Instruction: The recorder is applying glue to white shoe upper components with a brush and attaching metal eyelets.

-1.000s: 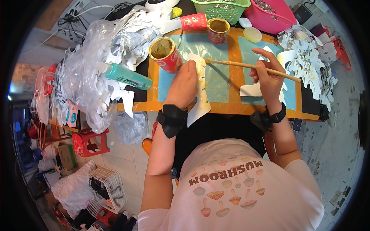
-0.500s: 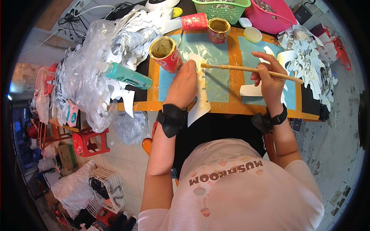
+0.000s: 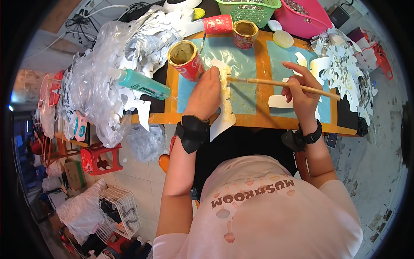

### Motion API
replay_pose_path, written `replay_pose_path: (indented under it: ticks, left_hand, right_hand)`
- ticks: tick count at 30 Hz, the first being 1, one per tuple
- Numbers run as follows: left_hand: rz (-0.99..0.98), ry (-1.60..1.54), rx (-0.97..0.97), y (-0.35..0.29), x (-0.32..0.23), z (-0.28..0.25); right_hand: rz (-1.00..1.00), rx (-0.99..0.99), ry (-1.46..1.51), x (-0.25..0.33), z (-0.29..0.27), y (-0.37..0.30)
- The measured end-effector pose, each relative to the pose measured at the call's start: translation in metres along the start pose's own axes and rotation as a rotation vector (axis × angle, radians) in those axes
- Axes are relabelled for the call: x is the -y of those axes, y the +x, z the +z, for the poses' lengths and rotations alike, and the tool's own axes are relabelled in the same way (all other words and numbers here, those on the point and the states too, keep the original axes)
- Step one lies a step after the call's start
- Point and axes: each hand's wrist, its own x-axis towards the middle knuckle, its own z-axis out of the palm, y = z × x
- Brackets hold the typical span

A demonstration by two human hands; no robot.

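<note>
My left hand grips the left side of a white cut-out piece with notches along its right edge. Yellowish glue coats that edge. In my right hand, a long wooden brush lies between thumb and fingers, its tip at the glued edge of the piece. A red paper cup with a crusted yellow rim stands just beyond my left hand. Another glue-stained cup is farther back. White pieces lie near my right hand on the taped blue-green work sheet.
A teal bottle lies at the left beside heaped white cut-outs and a clear plastic bag. Green and pink baskets with small metal parts stand at the back. More glued cut-outs pile at the right. A red stool is on the floor.
The brush tip has moved slightly down along the notched edge of the white piece, my right hand shifting with it. My left hand stays in place.
</note>
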Motion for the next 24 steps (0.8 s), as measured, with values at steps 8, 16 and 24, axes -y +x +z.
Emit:
replay_pose_path:
  ticks: [8, 16, 24]
  left_hand:
    - [-0.001, 0.002, -0.006, 0.0, -0.002, -0.001]
    - [0.003, -0.008, -0.008, -0.001, 0.0, 0.0]
    - [0.034, -0.015, -0.03, -0.001, 0.001, 0.001]
  right_hand:
    - [-0.227, 0.01, -0.132, -0.019, 0.007, -0.029]
    - [-0.383, 0.04, -0.25, -0.035, 0.017, -0.066]
    - [-0.534, 0.092, -0.335, -0.046, 0.028, -0.08]
